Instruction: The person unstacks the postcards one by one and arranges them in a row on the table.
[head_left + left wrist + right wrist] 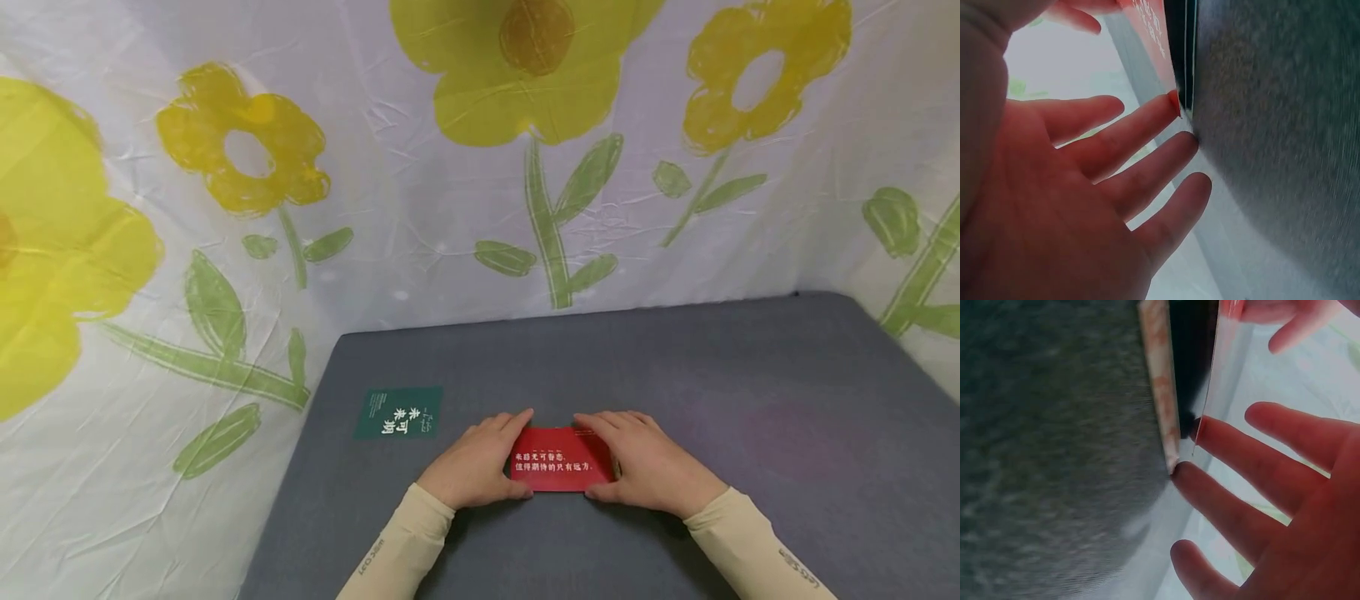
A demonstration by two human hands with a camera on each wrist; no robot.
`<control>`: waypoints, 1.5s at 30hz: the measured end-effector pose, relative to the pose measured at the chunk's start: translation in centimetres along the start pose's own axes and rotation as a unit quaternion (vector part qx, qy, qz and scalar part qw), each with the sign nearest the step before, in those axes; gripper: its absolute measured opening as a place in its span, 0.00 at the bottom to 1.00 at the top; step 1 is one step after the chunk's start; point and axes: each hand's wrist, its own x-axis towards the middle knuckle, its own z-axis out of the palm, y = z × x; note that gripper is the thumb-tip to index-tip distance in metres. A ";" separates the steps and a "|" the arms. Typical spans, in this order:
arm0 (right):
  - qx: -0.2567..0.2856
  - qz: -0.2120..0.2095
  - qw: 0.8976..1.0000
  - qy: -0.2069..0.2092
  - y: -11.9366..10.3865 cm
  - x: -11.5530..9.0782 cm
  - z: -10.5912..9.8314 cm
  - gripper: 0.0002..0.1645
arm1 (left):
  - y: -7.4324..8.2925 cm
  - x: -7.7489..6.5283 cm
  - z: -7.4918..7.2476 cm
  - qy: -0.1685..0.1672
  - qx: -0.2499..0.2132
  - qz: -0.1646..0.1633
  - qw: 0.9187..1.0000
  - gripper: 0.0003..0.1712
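A red card [558, 460] with lines of white characters lies flat-side up between my two hands, low over the grey table. My left hand [480, 462] holds its left end, thumb at the near edge and fingers at the far edge. My right hand [645, 462] grips the right end the same way. Side-on in the right wrist view, a thin layer with an orange and white pattern [1161, 381] is below the red card [1215, 369], with a dark gap between. The left wrist view shows dark layers [1183, 56] under the red card.
A green card [397, 412] with white characters lies on the grey table [600, 358], to the left beyond my left hand. A white cloth [420, 217] printed with yellow flowers hangs behind and along the sides of the table.
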 end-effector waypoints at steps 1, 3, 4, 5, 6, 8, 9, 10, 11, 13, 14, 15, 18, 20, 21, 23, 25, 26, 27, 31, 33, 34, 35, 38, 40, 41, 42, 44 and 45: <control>0.000 -0.001 1.000 0.001 -0.1 0.1 -0.1 0.55 | -0.2 -0.1 -0.2 -0.001 -0.005 -0.002 1.000 0.61; 0.004 -0.004 1.000 0.003 -0.5 0.6 -0.3 0.55 | -0.7 -0.2 -0.6 0.001 -0.016 -0.006 1.000 0.62; 0.007 -0.006 1.000 0.003 -0.8 1.0 -0.5 0.55 | -1.0 -0.3 -0.9 0.003 -0.023 -0.010 1.000 0.63; 0.010 -0.008 1.000 0.003 -1.0 1.4 -0.6 0.55 | -1.4 -0.4 -1.2 0.006 -0.027 -0.013 1.000 0.63; 0.014 -0.008 1.000 0.002 -1.3 1.9 -0.7 0.55 | -1.8 -0.4 -1.5 0.012 -0.031 -0.018 0.999 0.63; 0.020 -0.008 1.000 -0.004 -1.9 3.1 -0.8 0.56 | -2.6 -0.6 -2.2 0.019 -0.038 -0.029 0.999 0.64; 0.023 -0.008 1.000 -0.007 -2.2 3.7 -0.8 0.57 | -3.0 -0.6 -2.5 0.021 -0.041 -0.033 0.998 0.64; 0.023 -0.007 1.000 -0.010 -2.4 4.3 -0.8 0.57 | -3.3 -0.7 -2.8 0.023 -0.044 -0.037 0.998 0.64; 0.024 -0.006 1.000 -0.013 -2.6 4.8 -0.7 0.58 | -3.7 -0.7 -3.2 0.025 -0.045 -0.039 0.998 0.64; 0.024 -0.003 1.000 -0.019 -3.0 5.9 -0.6 0.58 | -4.3 -0.6 -3.8 0.022 -0.050 -0.044 0.998 0.63; 0.026 -0.001 0.999 -0.020 -3.1 6.5 -0.5 0.59 | -4.7 -0.5 -4.1 0.021 -0.050 -0.048 0.997 0.63; 0.026 0.003 0.999 -0.023 -3.3 7.0 -0.4 0.59 | -5.0 -0.4 -4.4 0.022 -0.049 -0.055 0.997 0.63; 0.026 0.012 0.999 -0.028 -3.6 8.6 -0.3 0.59 | -5.9 0.0 -5.1 0.024 -0.039 -0.072 0.996 0.63; 0.027 0.016 0.999 -0.033 -3.9 9.6 -0.2 0.59 | -6.6 0.3 -5.4 0.027 -0.028 -0.081 0.996 0.63; 0.028 0.018 0.999 -0.037 -4.0 10.0 -0.2 0.59 | -6.9 0.4 -5.5 0.029 -0.024 -0.083 0.996 0.63; 0.028 0.017 0.998 -0.045 -4.2 10.8 0.1 0.59 | -7.6 0.4 -5.4 0.029 -0.021 -0.087 0.996 0.63; 0.028 0.017 0.998 -0.052 -4.3 11.4 0.4 0.59 | -8.3 0.5 -5.3 0.030 -0.021 -0.089 0.995 0.62; 0.027 0.016 0.998 -0.055 -4.3 11.6 0.6 0.59 | -8.5 0.5 -5.2 0.029 -0.021 -0.091 0.995 0.62; 0.025 0.016 0.998 -0.056 -4.3 11.9 0.8 0.59 | -8.8 0.6 -5.2 0.029 -0.023 -0.093 0.995 0.62; 0.011 0.012 0.999 -0.052 -3.9 12.5 1.5 0.57 | -9.5 1.0 -5.0 0.034 -0.027 -0.090 0.995 0.61; 0.003 0.010 0.999 -0.047 -3.9 12.7 1.7 0.56 | -9.8 1.2 -5.0 0.036 -0.028 -0.087 0.995 0.61; 0.001 0.010 0.999 -0.046 -3.9 12.7 1.8 0.56 | -9.9 1.3 -5.0 0.036 -0.026 -0.086 0.995 0.61; -0.002 0.010 0.999 -0.045 -3.9 12.8 1.8 0.56 | -10.0 1.4 -5.0 0.035 -0.025 -0.086 0.995 0.61; -0.006 0.011 0.999 -0.043 -3.9 12.8 1.9 0.57 | -10.0 1.4 -4.9 0.034 -0.026 -0.087 0.995 0.61; -0.009 0.010 0.999 -0.044 -4.0 12.8 2.0 0.57 | -10.1 1.3 -4.9 0.035 -0.027 -0.090 0.995 0.61; -0.010 0.010 0.999 -0.044 -4.0 12.8 2.1 0.56 | -10.1 1.3 -4.9 0.037 -0.028 -0.091 0.995 0.61; -0.010 0.010 0.999 -0.044 -4.0 12.8 2.1 0.56 | -10.1 1.3 -4.9 0.038 -0.029 -0.092 0.995 0.61; -0.011 0.009 0.999 -0.044 -4.0 12.9 2.1 0.56 | -10.1 1.2 -4.9 0.037 -0.033 -0.094 0.994 0.61; -0.012 0.010 0.999 -0.044 -3.9 12.9 2.1 0.55 | -10.1 1.2 -5.0 0.039 -0.037 -0.093 0.994 0.60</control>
